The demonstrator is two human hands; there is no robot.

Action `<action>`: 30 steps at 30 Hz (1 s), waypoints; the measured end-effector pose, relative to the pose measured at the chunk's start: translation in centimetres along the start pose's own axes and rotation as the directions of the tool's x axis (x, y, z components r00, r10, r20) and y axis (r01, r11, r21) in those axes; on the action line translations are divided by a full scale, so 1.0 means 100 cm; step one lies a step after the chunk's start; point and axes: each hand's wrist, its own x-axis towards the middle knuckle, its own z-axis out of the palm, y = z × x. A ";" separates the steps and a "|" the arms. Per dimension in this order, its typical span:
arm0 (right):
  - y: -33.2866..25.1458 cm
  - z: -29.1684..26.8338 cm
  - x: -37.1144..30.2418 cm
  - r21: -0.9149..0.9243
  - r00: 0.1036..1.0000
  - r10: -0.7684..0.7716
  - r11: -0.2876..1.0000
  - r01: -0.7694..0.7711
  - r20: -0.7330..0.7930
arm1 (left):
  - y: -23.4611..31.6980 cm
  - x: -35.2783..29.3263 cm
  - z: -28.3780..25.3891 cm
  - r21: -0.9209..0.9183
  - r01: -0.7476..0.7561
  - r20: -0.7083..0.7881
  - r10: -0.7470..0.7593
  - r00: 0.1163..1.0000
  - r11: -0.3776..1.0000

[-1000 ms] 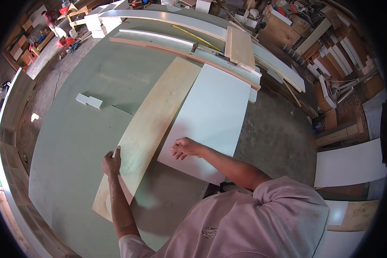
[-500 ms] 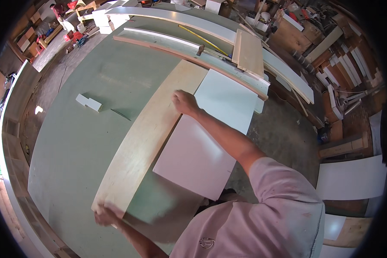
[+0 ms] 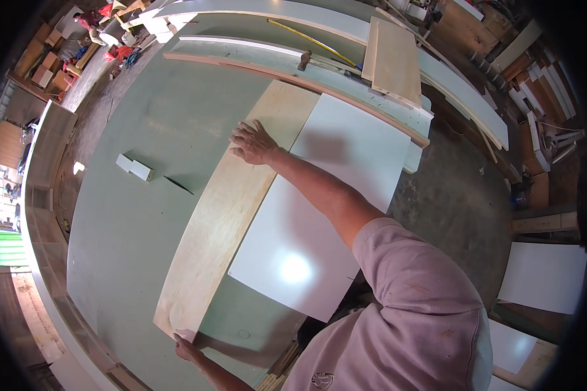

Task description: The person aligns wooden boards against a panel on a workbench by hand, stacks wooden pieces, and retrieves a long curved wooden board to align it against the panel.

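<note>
A long pale plywood board (image 3: 225, 212) lies on the grey-green worktop, its right edge along a white panel (image 3: 326, 176). My right hand (image 3: 254, 142) rests open on the board's upper half, fingers spread toward and over its left edge. Down at the board's near end, my left hand (image 3: 186, 348) pinches the corner; some of its fingers are hidden. My right forearm crosses above the white panel and casts shadows on it. To the left on the worktop (image 3: 124, 260) sit a small white stepped block (image 3: 134, 167) and a thin dark pointed piece (image 3: 179, 186).
Beyond the board run a brown wooden strip (image 3: 267, 70) and a hammer (image 3: 304, 60). A yellow strip (image 3: 310, 39) and a tan panel (image 3: 394, 62) lie farther back. A long open-compartment wooden frame (image 3: 42, 228) curves along the left. White panels (image 3: 542, 277) stand at right.
My right hand has gone from a closed grip on the board's edge to spread fingers on it. The dark gap beside the white panel has narrowed. The view has shifted slightly.
</note>
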 end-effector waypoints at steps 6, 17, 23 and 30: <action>0.008 0.006 -0.001 0.000 0.999 -0.018 1.000 0.018 -0.029 | 0.005 -0.013 -0.002 0.003 0.058 -0.016 -0.058 0.998 0.998; 0.014 0.006 -0.001 0.019 0.997 -0.027 0.999 0.028 -0.073 | 0.015 -0.015 -0.004 -0.013 0.137 0.083 -0.135 0.987 0.991; 0.020 0.002 -0.002 0.009 0.999 -0.023 1.000 0.024 -0.047 | 0.023 -0.020 0.004 0.078 0.161 0.029 -0.164 0.986 0.984; 0.021 0.005 -0.005 0.032 0.995 -0.026 0.999 0.029 -0.100 | 0.027 -0.024 0.003 -0.009 0.140 0.097 -0.139 0.986 0.990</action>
